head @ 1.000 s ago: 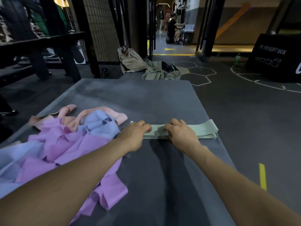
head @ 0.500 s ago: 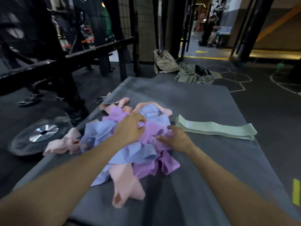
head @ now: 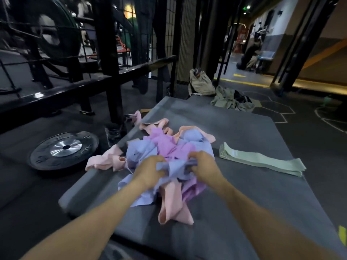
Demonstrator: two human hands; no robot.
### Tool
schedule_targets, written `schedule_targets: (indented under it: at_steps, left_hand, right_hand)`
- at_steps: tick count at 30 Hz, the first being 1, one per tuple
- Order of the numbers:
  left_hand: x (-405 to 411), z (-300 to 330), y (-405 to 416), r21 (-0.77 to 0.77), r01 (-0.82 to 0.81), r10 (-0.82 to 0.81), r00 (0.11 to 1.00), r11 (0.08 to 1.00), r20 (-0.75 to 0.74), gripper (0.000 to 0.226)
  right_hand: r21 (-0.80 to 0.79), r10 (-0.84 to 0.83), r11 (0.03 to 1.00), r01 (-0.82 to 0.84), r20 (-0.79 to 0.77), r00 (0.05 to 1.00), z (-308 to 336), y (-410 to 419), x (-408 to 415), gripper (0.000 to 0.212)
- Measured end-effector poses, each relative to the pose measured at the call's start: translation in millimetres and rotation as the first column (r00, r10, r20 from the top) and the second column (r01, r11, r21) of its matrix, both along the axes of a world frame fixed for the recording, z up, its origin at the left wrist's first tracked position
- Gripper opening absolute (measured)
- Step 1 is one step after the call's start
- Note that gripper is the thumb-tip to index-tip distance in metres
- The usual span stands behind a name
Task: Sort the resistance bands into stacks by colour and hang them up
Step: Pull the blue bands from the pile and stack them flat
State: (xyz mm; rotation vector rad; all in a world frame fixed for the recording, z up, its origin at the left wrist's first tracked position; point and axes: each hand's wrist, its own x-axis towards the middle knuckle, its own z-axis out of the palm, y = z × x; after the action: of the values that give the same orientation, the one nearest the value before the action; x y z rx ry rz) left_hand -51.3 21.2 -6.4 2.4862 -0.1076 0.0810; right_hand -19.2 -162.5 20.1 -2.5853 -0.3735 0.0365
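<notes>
Right now both hands meet over the near side of a tangled pile of bands (head: 169, 147) on the grey padded surface (head: 244, 194). The left hand (head: 150, 171) and the right hand (head: 203, 166) each have fingers curled round the same pale blue band (head: 173, 167), which bunches up between the two grips; its long axis seems to run across from one grip to the other, though folds hide its ends.

Beyond the grips the pile is a loose heap of crumpled, flat fabric loops in lilac, pale blue and pink, pointing every way. Just below the grips, toward the person, a pink band (head: 173, 203) lies lengthwise away from the pile, its open loop end nearest the person. To the left of the left grip another pink band (head: 105, 162) droops over the edge of the surface.

To the right of the right grip, apart from the pile, a tidy stack of green bands (head: 261, 159) lies flat, its long axis running left to right and slightly toward the person at its far end.

Left of the surface, a black weight plate (head: 63, 149) lies on the floor.
</notes>
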Motion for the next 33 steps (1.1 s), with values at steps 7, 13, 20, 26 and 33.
schedule_targets:
  at_steps: [7, 13, 20, 26, 33]
  left_hand:
    - [15.0, 85.7, 20.5, -0.435, -0.065, 0.155, 0.972, 0.898, 0.176, 0.01]
    - [6.9, 68.2, 46.4, -0.476, -0.18, 0.25, 0.964, 0.861, 0.088, 0.023]
    - [-1.9, 9.6, 73.4, -0.048, -0.122, 0.114, 0.983, 0.991, -0.142, 0.098]
    - [8.5, -15.4, 60.6, 0.159, 0.118, -0.108, 0.991, 0.98, -0.074, 0.073]
    - [23.9, -34.9, 80.8, 0.044, 0.16, -0.16, 0.987, 0.986, -0.015, 0.038]
  right_hand:
    - [0.114, 0.021, 0.992, -0.06, 0.319, 0.948, 101.3, 26.6, 27.6, 0.014]
    - [0.075, 0.132, 0.983, -0.166, 0.329, 0.935, 78.9, 61.0, 37.6, 0.024]
    - [-0.033, 0.254, 0.966, -0.256, -0.054, 0.966, 27.3, 56.6, 27.5, 0.031]
    - [0.016, 0.051, 0.998, -0.054, 0.173, 0.984, 22.6, 64.6, 73.5, 0.02]
    - [-0.012, 0.051, 0.999, -0.052, -0.053, 0.997, -17.0, 102.7, 110.4, 0.062]
